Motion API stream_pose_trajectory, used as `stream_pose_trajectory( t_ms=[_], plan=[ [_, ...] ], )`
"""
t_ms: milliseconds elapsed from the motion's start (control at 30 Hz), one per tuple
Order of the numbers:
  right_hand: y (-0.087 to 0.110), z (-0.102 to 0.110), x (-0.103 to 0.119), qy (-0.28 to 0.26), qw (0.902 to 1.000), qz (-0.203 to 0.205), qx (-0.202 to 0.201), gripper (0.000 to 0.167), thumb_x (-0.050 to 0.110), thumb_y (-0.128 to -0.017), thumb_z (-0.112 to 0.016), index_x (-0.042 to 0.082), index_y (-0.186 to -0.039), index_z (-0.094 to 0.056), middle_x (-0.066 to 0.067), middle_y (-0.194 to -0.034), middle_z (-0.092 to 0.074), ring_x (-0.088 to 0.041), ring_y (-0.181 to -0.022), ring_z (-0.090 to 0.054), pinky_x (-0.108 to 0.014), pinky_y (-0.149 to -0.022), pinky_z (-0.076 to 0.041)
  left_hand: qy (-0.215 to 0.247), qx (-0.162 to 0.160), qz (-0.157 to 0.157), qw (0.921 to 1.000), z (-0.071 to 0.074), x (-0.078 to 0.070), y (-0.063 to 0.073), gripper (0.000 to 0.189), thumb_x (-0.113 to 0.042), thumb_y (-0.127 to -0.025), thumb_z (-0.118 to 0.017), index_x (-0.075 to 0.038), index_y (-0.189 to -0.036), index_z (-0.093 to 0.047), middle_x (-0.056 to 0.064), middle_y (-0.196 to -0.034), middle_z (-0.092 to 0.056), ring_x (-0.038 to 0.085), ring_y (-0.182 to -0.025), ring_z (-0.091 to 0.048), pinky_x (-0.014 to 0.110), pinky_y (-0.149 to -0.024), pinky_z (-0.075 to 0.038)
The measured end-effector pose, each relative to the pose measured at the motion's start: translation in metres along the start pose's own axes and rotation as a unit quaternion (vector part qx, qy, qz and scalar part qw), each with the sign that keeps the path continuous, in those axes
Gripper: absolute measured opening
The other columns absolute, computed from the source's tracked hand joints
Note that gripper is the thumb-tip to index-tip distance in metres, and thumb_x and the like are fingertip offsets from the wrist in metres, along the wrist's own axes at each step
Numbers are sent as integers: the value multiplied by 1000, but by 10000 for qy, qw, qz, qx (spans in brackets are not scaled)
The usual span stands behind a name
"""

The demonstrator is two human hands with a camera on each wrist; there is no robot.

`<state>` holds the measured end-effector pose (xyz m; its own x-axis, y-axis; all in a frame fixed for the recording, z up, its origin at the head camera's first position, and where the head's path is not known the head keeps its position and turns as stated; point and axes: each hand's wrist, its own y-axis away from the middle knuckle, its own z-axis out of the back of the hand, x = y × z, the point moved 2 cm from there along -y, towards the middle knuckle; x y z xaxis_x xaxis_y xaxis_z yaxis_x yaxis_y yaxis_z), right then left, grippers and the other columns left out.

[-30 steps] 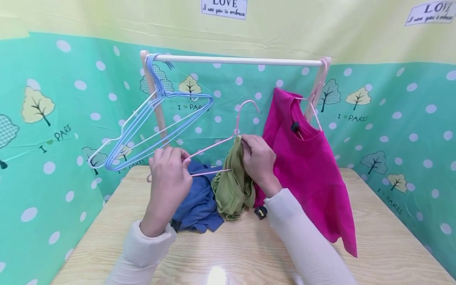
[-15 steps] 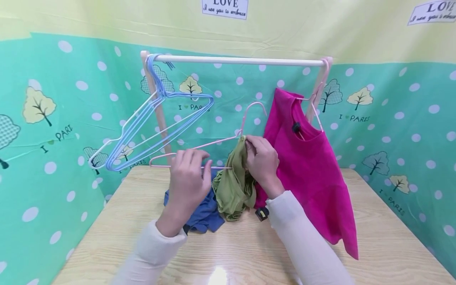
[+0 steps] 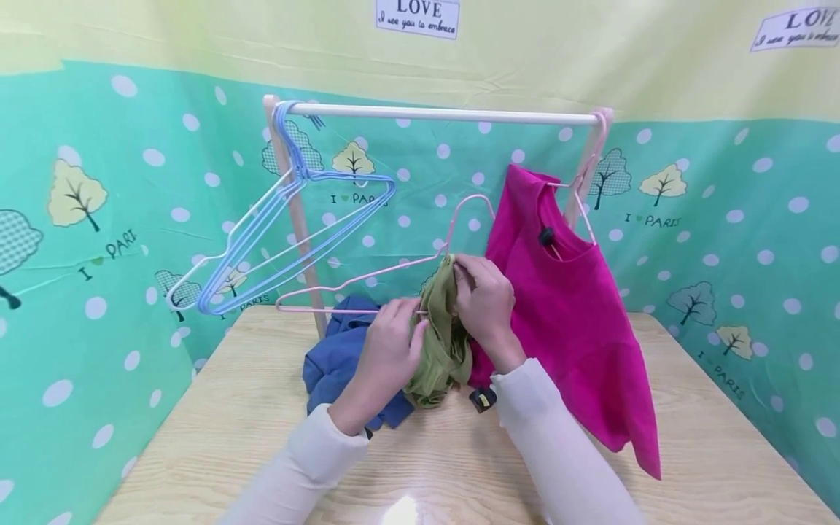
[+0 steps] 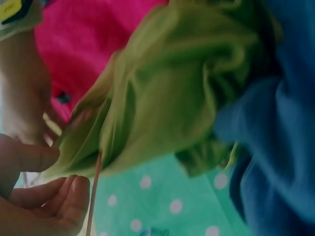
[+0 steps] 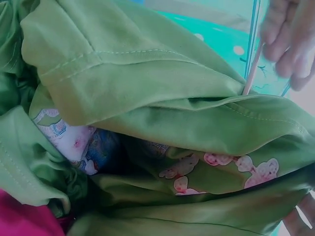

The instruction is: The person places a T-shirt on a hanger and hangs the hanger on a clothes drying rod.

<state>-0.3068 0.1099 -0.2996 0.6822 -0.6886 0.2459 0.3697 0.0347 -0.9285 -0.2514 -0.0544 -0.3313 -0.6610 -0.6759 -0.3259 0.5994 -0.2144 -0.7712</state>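
Note:
An olive-green garment [image 3: 438, 343] hangs bunched over the right part of a pink clothes hanger [image 3: 377, 273], whose hook points up. Its left shoulder and bottom bar stick out uncovered. My right hand [image 3: 487, 295] pinches the garment's top edge just below the hook. My left hand [image 3: 392, 343] is beside the garment at the bottom bar. In the left wrist view, its thumb and fingers [image 4: 69, 199] are apart, close to the cloth. The right wrist view shows the green cloth [image 5: 162, 88] with stitched seams and a pink patterned print [image 5: 221, 167] in its opening.
A rack with a white rail [image 3: 433, 113] stands behind. Blue and white hangers [image 3: 289, 226] hang at its left end. A magenta top [image 3: 571, 321] hangs at the right. Blue clothing [image 3: 341, 357] lies crumpled on the wooden table [image 3: 216, 423]. A small black object [image 3: 483, 399] is near the right sleeve.
My left hand has let go of the hanger's left end and moved right along it to the green garment. The hanger has tipped more level. My right hand keeps its pinch.

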Motion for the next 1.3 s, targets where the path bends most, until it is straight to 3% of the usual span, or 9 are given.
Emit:
stream_pose_trajectory(
  t_ms=[133,233,400,567,733,833,967,1133,1300],
  plan=[
    [2,1,4,-55,10000,65,-43,15,5,-96,-71,-1,-109,-77,-15,-103,-76,-30,-94,-73,-45,-83,-59,120,112,81,9998,-9,-1,4,38,-8,-96,-72,9,-129,-63,21,-113,-68,35,-103,-67,47,-86,-57],
    [4,1,7,-84,9999,126,-62,15,5,-96,-71,-1,-108,-77,-14,-102,-76,-30,-93,-73,-44,-83,-59,388,148,338,9986,-14,0,6,39,-10,-96,-72,8,-130,-62,18,-106,-69,30,-95,-68,44,-79,-58],
    [8,2,10,-170,9997,131,-91,14,4,-96,-69,-1,-107,-77,-14,-100,-76,-29,-93,-73,-43,-83,-59,620,59,633,9960,-23,5,10,20,-13,-96,-73,1,-111,-70,10,-92,-70,25,-83,-68,40,-72,-56],
    [9,2,9,-263,9994,146,-141,13,2,-96,-70,-3,-105,-77,-17,-99,-75,-30,-92,-73,-44,-83,-59,850,-145,363,9956,-26,7,9,6,-8,-94,-72,-5,-89,-69,6,-85,-66,21,-77,-65,35,-69,-54],
    [10,3,2,-382,9991,52,-182,13,1,-95,-70,-3,-106,-77,-17,-98,-75,-29,-90,-73,-44,-82,-59,1437,-113,167,9894,-22,4,7,7,-5,-89,-68,-7,-84,-63,3,-82,-64,18,-72,-60,31,-64,-49],
    [12,4,-3,-463,9987,-33,-201,12,1,-95,-71,-2,-105,-77,-16,-96,-75,-27,-87,-73,-42,-78,-59,1840,246,265,9823,-21,4,6,8,-6,-91,-63,-10,-85,-60,-2,-77,-63,11,-65,-54,27,-58,-45],
    [16,5,-8,-509,9983,-141,-254,14,2,-94,-72,-2,-107,-78,-16,-96,-75,-26,-84,-72,-40,-74,-59,1982,1033,401,9739,-20,5,6,12,-8,-98,-55,-12,-87,-54,-8,-68,-56,7,-57,-47,26,-54,-40],
    [21,8,-14,-459,9981,-223,-345,19,0,-92,-74,-2,-110,-78,-16,-96,-76,-25,-79,-71,-39,-68,-57,1425,2010,452,9681,-16,5,4,18,-17,-105,-46,-14,-87,-48,-5,-62,-46,8,-50,-43,27,-49,-37],
    [18,13,-15,-487,9979,-251,-332,16,1,-93,-73,-2,-108,-78,-16,-98,-76,-26,-80,-71,-39,-70,-57,801,2407,406,9664,-10,4,1,25,-24,-108,-46,-15,-85,-49,-3,-65,-46,12,-58,-47,30,-54,-40]
  ],
)
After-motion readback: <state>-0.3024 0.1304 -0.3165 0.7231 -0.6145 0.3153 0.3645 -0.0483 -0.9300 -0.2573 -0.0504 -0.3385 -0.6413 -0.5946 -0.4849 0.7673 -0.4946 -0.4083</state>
